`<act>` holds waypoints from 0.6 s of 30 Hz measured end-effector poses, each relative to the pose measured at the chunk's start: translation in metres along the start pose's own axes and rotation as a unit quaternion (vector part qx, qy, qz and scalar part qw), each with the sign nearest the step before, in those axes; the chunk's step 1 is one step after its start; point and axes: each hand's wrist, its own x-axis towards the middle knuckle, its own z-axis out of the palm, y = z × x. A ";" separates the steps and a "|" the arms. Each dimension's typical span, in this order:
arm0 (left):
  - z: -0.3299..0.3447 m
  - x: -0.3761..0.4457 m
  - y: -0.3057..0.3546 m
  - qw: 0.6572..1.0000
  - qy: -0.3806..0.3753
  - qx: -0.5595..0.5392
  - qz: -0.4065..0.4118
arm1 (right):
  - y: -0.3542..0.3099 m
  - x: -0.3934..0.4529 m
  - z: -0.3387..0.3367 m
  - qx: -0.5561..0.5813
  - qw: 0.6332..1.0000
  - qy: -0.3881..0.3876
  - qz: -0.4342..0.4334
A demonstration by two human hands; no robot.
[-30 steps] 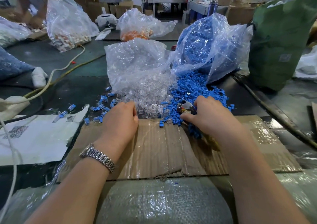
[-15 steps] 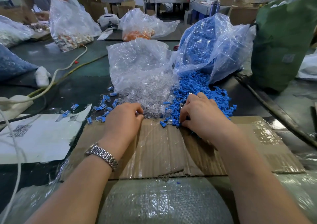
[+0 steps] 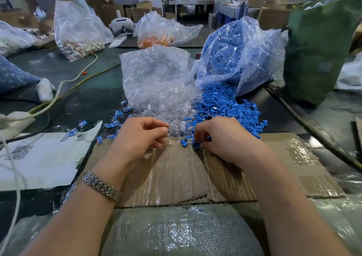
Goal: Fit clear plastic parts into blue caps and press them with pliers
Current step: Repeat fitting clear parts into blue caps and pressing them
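Picking stage: my left hand point(image 3: 140, 136), grip curled narrow, holds nothing I can make out at the clear parts point(image 3: 172, 108) just ahead, my right hand point(image 3: 221, 138) pinches among blue caps point(image 3: 225, 106), pliers unseen; next, mate one pair.

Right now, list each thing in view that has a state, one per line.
Clear parts bag: open, parts spilled toward the cardboard.
Blue caps bag: open, caps spilled out.
Left hand: fingers curled at the clear pile's edge; grip unclear.
Right hand: pinching blue caps.
Cardboard sheet: flat, creased, torn at near edge.
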 end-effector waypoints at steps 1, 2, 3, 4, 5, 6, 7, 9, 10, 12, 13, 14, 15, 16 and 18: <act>0.000 0.000 0.000 0.999 -0.010 -0.030 -0.012 | -0.001 0.000 0.000 0.004 1.000 -0.008 -0.002; 0.000 -0.001 0.001 0.998 -0.021 -0.058 -0.023 | -0.002 -0.001 0.000 0.006 1.000 -0.013 -0.004; -0.001 -0.001 0.002 0.996 -0.032 -0.083 -0.032 | -0.003 0.000 0.000 0.006 1.000 -0.013 -0.006; -0.001 -0.001 0.002 0.993 -0.042 -0.101 -0.041 | -0.004 0.000 0.000 0.007 1.000 -0.011 -0.009; 0.000 -0.001 0.002 0.991 -0.050 -0.114 -0.048 | -0.004 0.000 0.000 0.008 1.000 -0.010 -0.012; 0.000 -0.001 0.002 0.989 -0.056 -0.125 -0.056 | -0.005 0.000 0.001 0.006 1.000 -0.011 -0.017; 0.000 -0.001 0.002 0.987 -0.059 -0.136 -0.064 | -0.006 0.001 0.001 0.003 1.000 -0.015 -0.024; 0.001 -0.001 0.002 0.983 -0.062 -0.154 -0.076 | -0.006 0.001 0.002 0.002 0.999 -0.024 -0.036; 0.001 -0.001 0.002 0.982 -0.062 -0.157 -0.081 | -0.007 0.001 0.003 0.002 0.999 -0.026 -0.042; 0.001 -0.002 0.003 0.982 -0.061 -0.155 -0.086 | -0.007 0.001 0.004 0.006 0.999 -0.017 -0.050; 0.002 -0.003 0.004 0.983 -0.060 -0.151 -0.088 | -0.007 0.001 0.003 0.022 0.998 -0.002 -0.050; 0.002 -0.004 0.005 0.983 -0.059 -0.148 -0.087 | -0.006 0.000 0.003 0.051 0.997 0.017 -0.047; 0.003 -0.005 0.006 0.984 -0.057 -0.147 -0.085 | -0.005 0.000 0.002 0.090 0.994 0.035 -0.044; 0.005 -0.006 0.007 0.985 -0.055 -0.144 -0.081 | -0.005 -0.001 0.001 0.132 0.989 0.048 -0.045; 0.007 -0.008 0.009 0.987 -0.050 -0.134 -0.069 | -0.008 -0.001 0.000 0.206 0.974 0.064 -0.065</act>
